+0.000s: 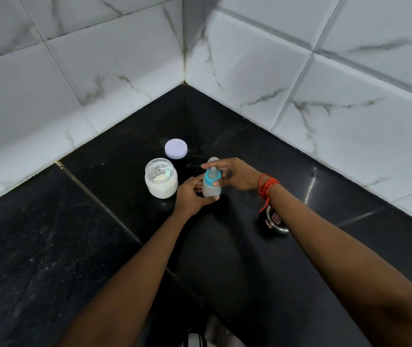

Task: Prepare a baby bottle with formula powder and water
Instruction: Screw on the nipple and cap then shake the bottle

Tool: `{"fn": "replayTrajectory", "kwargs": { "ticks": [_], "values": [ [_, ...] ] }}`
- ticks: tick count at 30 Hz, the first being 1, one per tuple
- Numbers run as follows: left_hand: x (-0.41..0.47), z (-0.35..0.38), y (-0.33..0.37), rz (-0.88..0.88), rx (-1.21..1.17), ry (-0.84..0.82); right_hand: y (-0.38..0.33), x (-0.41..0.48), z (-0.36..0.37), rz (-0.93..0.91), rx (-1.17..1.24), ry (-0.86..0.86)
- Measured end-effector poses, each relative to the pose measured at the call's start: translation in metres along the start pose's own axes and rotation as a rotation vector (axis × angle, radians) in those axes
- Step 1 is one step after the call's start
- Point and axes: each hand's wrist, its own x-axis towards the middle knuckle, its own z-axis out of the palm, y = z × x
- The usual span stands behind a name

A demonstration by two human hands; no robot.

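Both hands (235, 175) around baby bottle (211, 187)

Baby bottle (211, 187) stands upright on the black worktop (74, 234), near its back corner. Left hand (192, 196) grips the body; right hand (235, 174) holds the blue collar. Open powder jar (161, 178) stands just left; its lid (176, 148) lies behind.

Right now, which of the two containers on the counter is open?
The clear round powder jar is open: its pale lilac lid lies apart behind it. The small baby bottle carries its blue collar and teat.
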Motion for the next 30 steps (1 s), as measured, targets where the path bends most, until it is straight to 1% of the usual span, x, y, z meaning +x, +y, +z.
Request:
{"fn": "replayTrajectory", "kwargs": {
  "ticks": [2,4,6,8,11,13,15,17,18,20,22,23,24,27,30],
  "values": [
    [0.001,-0.004,0.004,-0.008,0.024,-0.006,-0.001,-0.001,0.006,-0.002,0.014,0.045],
    [-0.002,-0.003,0.007,-0.016,0.008,0.042,-0.003,-0.004,0.019,-0.007,0.033,0.154],
    [-0.007,0.002,0.010,-0.025,-0.015,0.117,-0.002,-0.010,0.039,0.021,0.088,0.334],
    [-0.012,0.011,0.012,-0.033,-0.034,0.199,-0.002,-0.015,0.061,0.094,0.171,0.526],
    [-0.021,0.021,0.019,-0.001,-0.030,0.298,-0.009,-0.017,0.087,0.190,0.160,0.750],
    [-0.023,0.025,0.019,0.064,0.018,0.352,-0.017,-0.014,0.098,0.233,0.123,0.839],
    [-0.022,0.024,0.017,0.076,0.032,0.344,-0.024,-0.013,0.099,0.250,0.131,0.871],
    [-0.017,0.017,0.013,0.057,0.041,0.275,-0.022,-0.013,0.087,0.265,0.140,0.812],
    [-0.014,0.011,0.009,0.049,0.049,0.224,-0.019,-0.014,0.077,0.269,0.132,0.742],
    [-0.008,0.001,0.003,0.040,0.069,0.114,-0.011,-0.015,0.050,0.243,0.064,0.544],
    [-0.005,-0.008,-0.003,0.065,0.094,0.032,-0.007,-0.016,0.023,0.214,-0.031,0.301],
    [-0.005,-0.011,-0.005,0.086,0.098,0.007,-0.006,-0.014,0.010,0.210,-0.086,0.206],
    [-0.006,-0.013,-0.007,0.105,0.092,-0.010,-0.005,-0.012,-0.002,0.223,-0.164,0.149],
    [-0.012,-0.014,-0.014,0.120,0.088,-0.029,0.000,0.005,-0.030,0.306,-0.451,0.105],
    [-0.017,-0.010,-0.017,0.123,0.100,-0.007,-0.001,0.028,-0.035,0.297,-0.559,0.103]
  ]
}}
